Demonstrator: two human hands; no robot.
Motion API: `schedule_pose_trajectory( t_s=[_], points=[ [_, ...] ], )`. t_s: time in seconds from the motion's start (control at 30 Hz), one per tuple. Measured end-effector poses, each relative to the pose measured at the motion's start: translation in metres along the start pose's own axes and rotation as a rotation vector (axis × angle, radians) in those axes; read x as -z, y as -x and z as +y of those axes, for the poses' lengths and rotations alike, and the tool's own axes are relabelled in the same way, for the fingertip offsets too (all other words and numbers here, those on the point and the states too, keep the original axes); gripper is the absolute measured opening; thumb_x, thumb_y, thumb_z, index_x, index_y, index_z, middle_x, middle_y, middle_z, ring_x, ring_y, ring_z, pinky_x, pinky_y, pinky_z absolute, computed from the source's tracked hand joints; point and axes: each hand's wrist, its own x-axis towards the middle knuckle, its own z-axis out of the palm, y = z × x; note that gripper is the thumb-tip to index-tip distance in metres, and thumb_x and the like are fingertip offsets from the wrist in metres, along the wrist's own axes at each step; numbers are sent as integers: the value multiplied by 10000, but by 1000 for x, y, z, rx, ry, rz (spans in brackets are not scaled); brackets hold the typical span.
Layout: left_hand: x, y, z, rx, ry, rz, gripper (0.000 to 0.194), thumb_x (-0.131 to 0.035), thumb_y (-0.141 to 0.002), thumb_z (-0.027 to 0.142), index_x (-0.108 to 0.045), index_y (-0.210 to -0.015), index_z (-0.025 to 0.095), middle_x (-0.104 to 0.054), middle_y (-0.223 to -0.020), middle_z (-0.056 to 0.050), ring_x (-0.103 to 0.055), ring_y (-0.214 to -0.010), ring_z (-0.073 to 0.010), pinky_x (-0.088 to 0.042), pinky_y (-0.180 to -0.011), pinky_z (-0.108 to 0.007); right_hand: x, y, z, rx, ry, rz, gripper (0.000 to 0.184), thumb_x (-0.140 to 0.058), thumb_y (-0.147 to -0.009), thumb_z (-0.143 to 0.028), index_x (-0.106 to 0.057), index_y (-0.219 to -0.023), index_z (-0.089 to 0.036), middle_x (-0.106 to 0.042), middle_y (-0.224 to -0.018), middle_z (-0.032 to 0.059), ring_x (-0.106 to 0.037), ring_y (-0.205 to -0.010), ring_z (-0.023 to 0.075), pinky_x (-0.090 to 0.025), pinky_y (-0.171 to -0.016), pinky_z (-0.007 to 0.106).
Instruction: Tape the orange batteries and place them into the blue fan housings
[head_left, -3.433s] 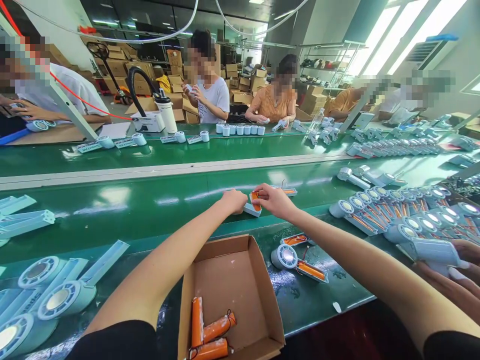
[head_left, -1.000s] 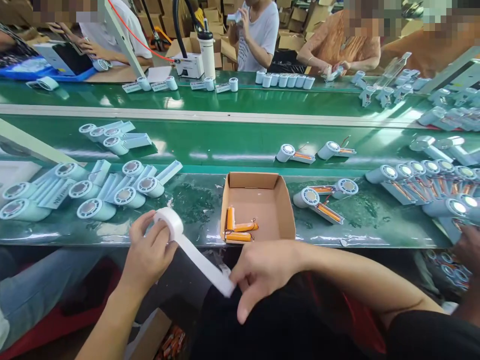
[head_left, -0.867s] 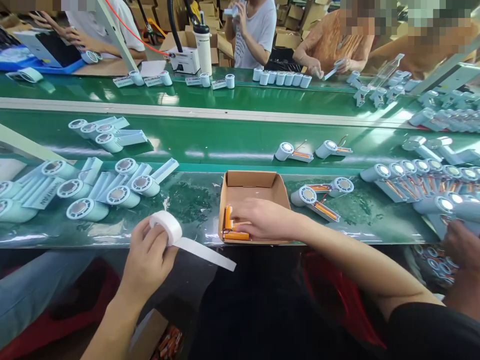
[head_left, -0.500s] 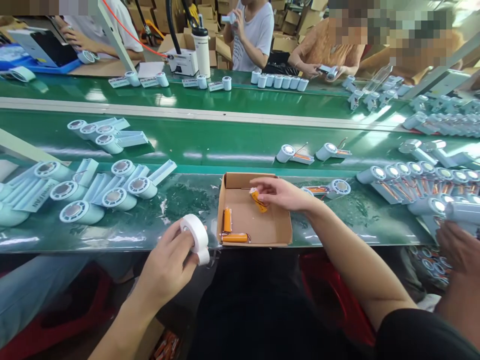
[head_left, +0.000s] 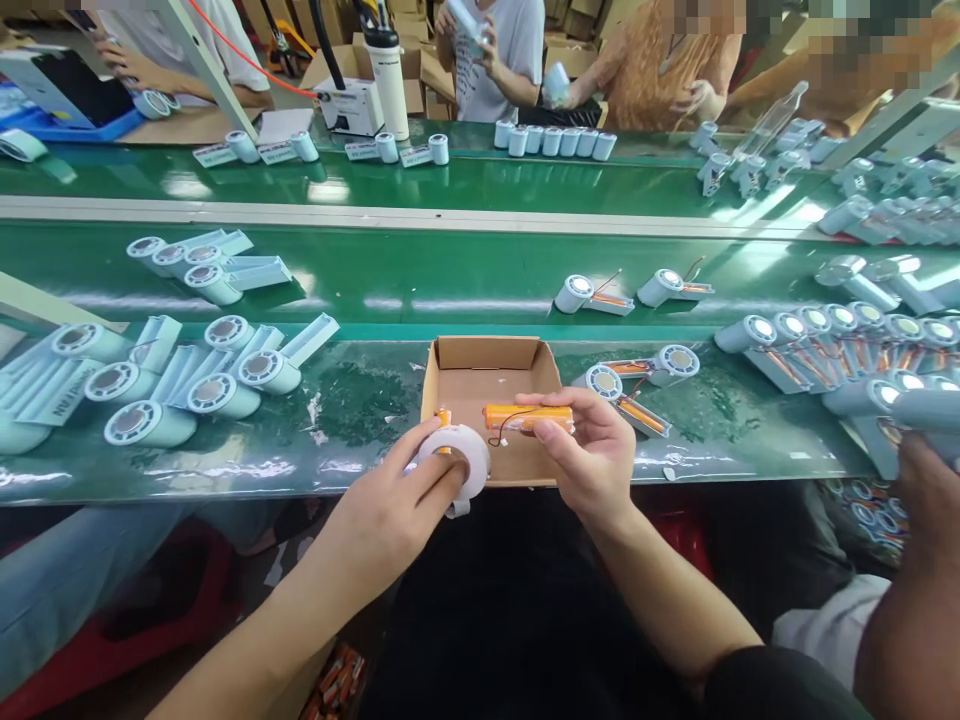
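My left hand (head_left: 397, 505) is closed around a roll of white tape (head_left: 475, 465) at the near left corner of a shallow cardboard box (head_left: 491, 353). Between the thumb and fingers of my right hand (head_left: 600, 460) lies an orange battery (head_left: 514, 416), held level above the box with a thin dark wire hanging from it. Another orange battery (head_left: 445, 416) shows behind the tape roll, mostly covered by the roll and my left fingers. Much of the box floor is hidden by both hands.
Pale blue fan housings (head_left: 154, 424) crowd the bench on the left. Housings with orange batteries in their handles (head_left: 643, 414) lie right of the box, with more (head_left: 802, 345) farther right. A green conveyor (head_left: 420, 270) runs behind. A co-worker's hand (head_left: 926, 490) is at the right edge.
My right hand has lifted the battery out of the box and turned it level. My left hand has brought the tape roll right and up, over the box's near left corner.
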Motion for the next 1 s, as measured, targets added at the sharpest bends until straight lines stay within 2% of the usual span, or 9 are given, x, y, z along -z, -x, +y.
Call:
schedule_pose_trajectory(
  t_s=[0.13, 0.3, 0.47, 0.63, 0.73, 0.8, 0.87, 0.93, 1.0],
  points=[
    [0, -6, 4, -16, -79, -42, 334, -522, -998, 9, -729, -1219, 149, -777, -1124, -106, -631, -1411, -346, -664, -1036, -414, -12, 22, 14, 54, -55, 95, 300, -893, -869, -448, -664, -960, -278, -849, -1105, 70, -817, -1051, 261, -687, -929, 441],
    [9, -14, -2, -50, -256, -92, 274, -546, -1029, 76, -737, -1198, 177, -781, -1110, -67, -678, -1347, -337, -673, -857, -347, 2, 22, 15, -164, -34, -166, 290, -888, -861, -426, -751, -1045, -249, -827, -1228, 98, -799, -1148, 263, -671, -1029, 443],
    [18, -26, -4, -37, -273, -105, 346, -522, -1005, 18, -758, -1176, 206, -778, -1024, -61, -675, -1373, -334, -641, -818, -317, 19, -11, -2, -435, -54, -445, 533, -979, -733, -286, -797, -1230, -222, -851, -1139, 72, -824, -1081, 280, -679, -1034, 494],
    [-7, -36, 24, 107, -263, 231, 269, -712, -954, 86, -736, -1218, 130, -803, -984, -99, -675, -1361, -417, -635, -915, -354, -24, 7, 14, -220, -344, 109, 423, -977, -740, -321, -819, -1128, -264, -851, -1156, 51, -815, -1060, 241, -699, -939, 387],
    [-28, -27, 41, 248, -135, 323, 160, -760, -949, 140, -750, -1109, 142, -784, -845, -67, -770, -1217, -350, -630, -973, -336, -26, 3, 9, -202, -462, 243, 365, -992, -707, -271, -841, -1040, -263, -860, -1045, 30, -818, -930, 190, -700, -820, 285],
    [-35, -8, 34, 241, -34, 257, 77, -724, -976, 154, -762, -1039, 177, -788, -827, -44, -808, -1114, -287, -625, -1018, -332, 2, -23, -10, -137, -463, 273, 286, -986, -679, -205, -849, -929, -234, -849, -943, 8, -801, -829, 143, -681, -763, 218],
    [-33, 22, 9, 288, -69, 176, 95, -687, -1002, 181, -778, -1023, 194, -814, -867, -48, -804, -1124, -283, -631, -1015, -346, 44, -59, -31, 160, -439, 478, 108, -888, -791, -156, -836, -827, -243, -829, -907, -40, -765, -796, 48, -617, -772, 101],
    [-25, 57, -29, 419, -177, 100, 158, -668, -1022, 274, -800, -1062, 195, -842, -949, -77, -765, -1229, -330, -649, -971, -380, 81, -86, -44, 344, -324, 543, 216, -802, -846, -105, -837, -824, -317, -816, -947, -78, -757, -840, 34, -597, -760, 120],
    [-14, 86, -65, 527, -162, 7, 263, -640, -1032, 397, -824, -1079, 215, -855, -1028, -83, -740, -1277, -346, -659, -950, -401, 101, -92, -47, 344, -190, 467, 325, -872, -749, -145, -847, -911, -425, -804, -949, -78, -756, -843, 77, -596, -693, 182]
  ],
)
